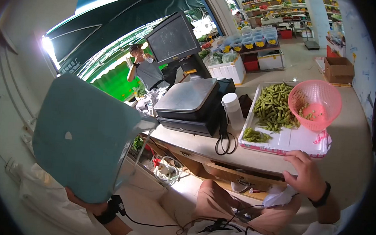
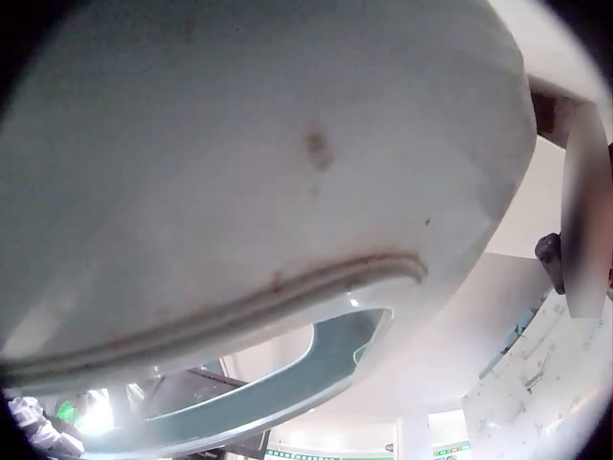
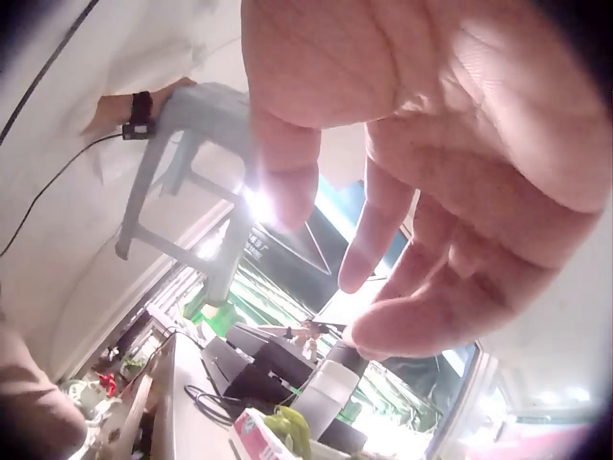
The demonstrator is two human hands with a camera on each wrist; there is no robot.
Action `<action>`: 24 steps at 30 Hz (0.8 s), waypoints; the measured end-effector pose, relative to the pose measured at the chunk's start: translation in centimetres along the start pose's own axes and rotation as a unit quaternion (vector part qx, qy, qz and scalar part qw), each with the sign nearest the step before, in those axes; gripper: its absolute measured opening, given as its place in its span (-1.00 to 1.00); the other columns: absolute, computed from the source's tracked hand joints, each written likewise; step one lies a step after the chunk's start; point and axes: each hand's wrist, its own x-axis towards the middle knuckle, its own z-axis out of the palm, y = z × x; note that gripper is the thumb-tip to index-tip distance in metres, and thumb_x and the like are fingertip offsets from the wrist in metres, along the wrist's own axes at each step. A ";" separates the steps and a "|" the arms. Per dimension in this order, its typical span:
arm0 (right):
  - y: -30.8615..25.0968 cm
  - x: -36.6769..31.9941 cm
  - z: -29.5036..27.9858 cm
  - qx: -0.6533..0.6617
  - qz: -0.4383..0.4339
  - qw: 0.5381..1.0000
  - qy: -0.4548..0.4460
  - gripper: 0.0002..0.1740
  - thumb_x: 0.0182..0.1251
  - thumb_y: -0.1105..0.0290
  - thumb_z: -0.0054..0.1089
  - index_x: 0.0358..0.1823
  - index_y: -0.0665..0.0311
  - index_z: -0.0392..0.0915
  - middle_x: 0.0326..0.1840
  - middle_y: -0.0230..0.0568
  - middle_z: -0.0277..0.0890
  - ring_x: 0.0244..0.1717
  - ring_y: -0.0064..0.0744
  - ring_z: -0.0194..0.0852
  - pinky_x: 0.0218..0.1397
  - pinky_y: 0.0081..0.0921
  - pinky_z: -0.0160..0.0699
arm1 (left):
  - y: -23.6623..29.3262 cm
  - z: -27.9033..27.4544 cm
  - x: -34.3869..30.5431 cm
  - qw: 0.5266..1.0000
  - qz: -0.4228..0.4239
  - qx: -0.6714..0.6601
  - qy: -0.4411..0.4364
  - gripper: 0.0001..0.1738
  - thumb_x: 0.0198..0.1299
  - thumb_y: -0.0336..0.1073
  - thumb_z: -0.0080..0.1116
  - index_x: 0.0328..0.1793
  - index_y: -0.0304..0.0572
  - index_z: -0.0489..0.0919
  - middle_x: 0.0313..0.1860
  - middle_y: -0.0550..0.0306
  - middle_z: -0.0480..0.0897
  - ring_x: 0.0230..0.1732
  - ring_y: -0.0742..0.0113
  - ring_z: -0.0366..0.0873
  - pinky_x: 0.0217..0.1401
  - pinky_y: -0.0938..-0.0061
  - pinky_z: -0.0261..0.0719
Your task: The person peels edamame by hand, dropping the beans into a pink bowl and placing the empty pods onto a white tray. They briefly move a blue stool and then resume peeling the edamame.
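Observation:
A blue-green plastic stool [image 1: 89,111] is raised at the left, seat facing the head camera. My left hand [image 1: 83,203] grips the seat's lower edge, its fingers mostly hidden behind it. The right wrist view shows the stool's legs [image 3: 144,196] and the left hand [image 3: 172,93] at the seat. Close up, the stool's pale underside [image 2: 239,192] fills most of the left wrist view. My right hand [image 1: 305,178] holds nothing, its fingers loosely bent near the front edge of a white foam tray [image 1: 277,142]. Green pods [image 1: 275,105] are piled in that tray.
A pink basket [image 1: 322,100] with a few beans stands on the tray's right. Beside the tray are a white bottle [image 1: 233,109], a scale [image 1: 189,98] and a monitor [image 1: 173,37]. A drawer [image 1: 244,176] is pulled out. Another person [image 1: 149,74] is beyond the counter.

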 end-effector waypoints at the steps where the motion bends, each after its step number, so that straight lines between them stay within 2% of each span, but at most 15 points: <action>1: -0.3 0.0 -0.1 0.015 -0.007 1.000 -0.006 -0.56 0.06 0.35 0.28 -0.01 0.36 0.48 0.04 -0.04 0.43 0.05 -0.02 0.44 0.12 -0.23 0.46 | 0.7 0.5 0.7 1.000 0.020 -0.020 0.009 -0.30 0.30 -0.08 0.08 0.45 -0.14 0.09 0.35 -0.10 0.27 0.27 -0.02 0.36 0.18 0.11 0.53; 2: -0.7 0.4 -0.1 0.014 -0.005 1.000 -0.007 -0.56 0.06 0.35 0.28 -0.01 0.36 0.48 0.04 -0.04 0.43 0.05 -0.02 0.44 0.12 -0.23 0.46 | 1.0 1.0 1.4 1.000 0.019 -0.020 0.007 -0.30 0.30 -0.08 0.08 0.45 -0.14 0.09 0.35 -0.10 0.27 0.27 -0.02 0.36 0.18 0.11 0.53; 4: -2.2 1.6 0.0 0.075 -0.074 0.994 -0.011 -0.43 0.09 0.27 0.30 0.14 0.31 0.40 0.11 0.00 0.39 0.10 0.02 0.40 0.18 -0.21 0.43 | 1.3 1.6 2.6 0.983 0.177 0.021 0.049 -0.34 0.29 -0.05 0.07 0.40 -0.22 0.18 0.28 -0.10 0.35 0.23 0.01 0.41 0.17 0.10 0.54; 5: -3.0 2.4 -0.2 0.075 -0.071 0.995 -0.012 -0.43 0.09 0.27 0.30 0.14 0.31 0.40 0.11 0.00 0.39 0.10 0.02 0.40 0.18 -0.21 0.43 | 1.7 1.9 3.2 0.983 0.177 0.019 0.046 -0.34 0.29 -0.05 0.07 0.40 -0.22 0.18 0.28 -0.10 0.35 0.23 0.01 0.41 0.17 0.10 0.54; 7: -4.7 4.4 -0.5 0.131 -0.170 0.977 0.008 -0.31 0.15 0.18 0.31 0.26 0.29 0.29 0.18 0.02 0.34 0.17 0.03 0.36 0.23 -0.20 0.37 | 2.3 2.4 4.0 0.991 0.047 -0.128 -0.007 -0.27 0.25 0.07 0.08 0.39 -0.22 0.19 0.29 -0.06 0.35 0.20 0.07 0.43 0.16 0.11 0.54; 8: -5.2 5.3 -0.6 0.131 -0.194 0.972 0.023 -0.28 0.17 0.14 0.31 0.29 0.30 0.26 0.21 0.03 0.32 0.20 0.02 0.34 0.25 -0.21 0.34 | 2.0 2.5 4.1 0.990 0.047 -0.131 -0.007 -0.27 0.25 0.07 0.08 0.39 -0.22 0.19 0.29 -0.06 0.35 0.20 0.07 0.43 0.16 0.11 0.54; 10: -6.6 7.3 -1.3 0.152 -0.227 0.961 0.052 -0.24 0.19 0.07 0.31 0.31 0.32 0.23 0.25 0.05 0.29 0.24 0.01 0.32 0.28 -0.22 0.31 | 0.6 2.9 4.3 0.982 0.189 0.019 -0.001 -0.15 0.22 0.26 0.02 0.42 -0.17 0.11 0.29 0.01 0.34 0.22 0.11 0.45 0.18 0.14 0.52; 11: -7.4 8.4 -1.7 0.173 -0.235 0.954 0.066 -0.22 0.20 0.04 0.31 0.31 0.33 0.23 0.27 0.06 0.28 0.25 0.02 0.31 0.29 -0.22 0.31 | -0.2 3.1 4.4 0.982 0.188 0.016 -0.002 -0.15 0.22 0.26 0.02 0.42 -0.17 0.11 0.29 0.01 0.34 0.22 0.11 0.45 0.18 0.14 0.52; 13: -8.4 11.1 -2.1 0.190 -0.242 0.948 0.084 -0.08 0.18 -0.08 0.29 0.43 0.24 0.11 0.38 -0.10 0.19 0.35 -0.18 0.22 0.31 -0.27 0.28 | -1.2 3.8 4.5 0.976 0.212 -0.035 0.038 -0.08 0.19 0.38 -0.06 0.43 -0.15 0.05 0.25 0.01 0.35 0.23 0.13 0.45 0.17 0.19 0.54; 14: -9.0 12.3 -2.3 0.188 -0.238 0.949 0.084 -0.08 0.18 -0.08 0.29 0.43 0.24 0.11 0.38 -0.10 0.19 0.35 -0.18 0.22 0.31 -0.27 0.28 | -0.8 4.6 4.1 0.976 0.210 -0.039 0.036 -0.08 0.19 0.38 -0.06 0.43 -0.15 0.05 0.25 0.01 0.35 0.23 0.13 0.45 0.17 0.19 0.54; 16: -10.1 14.3 -2.7 0.300 -0.253 0.914 0.101 -0.08 0.23 -0.17 0.19 0.45 0.22 0.09 0.41 -0.16 0.16 0.41 -0.19 0.16 0.37 -0.28 0.21 | 2.0 7.6 3.4 0.965 0.187 -0.089 0.159 -0.03 0.14 0.45 -0.08 0.41 -0.15 0.07 0.19 -0.02 0.38 0.24 0.14 0.45 0.14 0.21 0.57; 17: -10.6 15.2 -2.8 0.296 -0.251 0.916 0.103 -0.08 0.23 -0.17 0.19 0.45 0.22 0.09 0.41 -0.16 0.16 0.41 -0.19 0.16 0.37 -0.28 0.21 | 3.2 8.4 3.3 0.965 0.184 -0.094 0.161 -0.03 0.14 0.45 -0.08 0.41 -0.15 0.07 0.19 -0.02 0.38 0.24 0.14 0.45 0.14 0.21 0.57; 19: -11.4 16.6 -3.3 0.378 -0.284 0.873 0.120 -0.06 0.25 -0.20 0.14 0.46 0.25 0.07 0.39 -0.17 0.19 0.38 -0.26 0.19 0.38 -0.33 0.18 | 5.1 9.7 3.4 0.934 0.309 0.082 0.157 -0.12 0.28 0.24 -0.05 0.49 -0.18 -0.03 0.36 -0.11 0.23 0.17 0.14 0.49 -0.05 0.22 0.66; 20: -11.7 16.7 -3.7 0.371 -0.284 0.876 0.121 -0.06 0.25 -0.20 0.14 0.46 0.25 0.07 0.39 -0.17 0.19 0.38 -0.26 0.19 0.38 -0.33 0.18 | 5.3 10.2 3.3 0.935 0.305 0.078 0.161 -0.12 0.28 0.24 -0.05 0.49 -0.18 -0.03 0.36 -0.11 0.23 0.17 0.14 0.49 -0.05 0.22 0.66; 24: -13.1 15.4 -6.2 0.474 -0.247 0.844 0.045 -0.10 0.22 -0.11 0.24 0.39 0.38 0.15 0.26 -0.19 0.33 0.29 -0.40 0.27 0.32 -0.42 0.25 | 5.9 11.8 2.6 0.980 0.178 -0.066 0.066 -0.33 0.26 0.17 0.02 0.15 -0.36 0.38 -0.23 0.00 0.53 -0.27 0.20 0.59 -0.23 0.31 0.64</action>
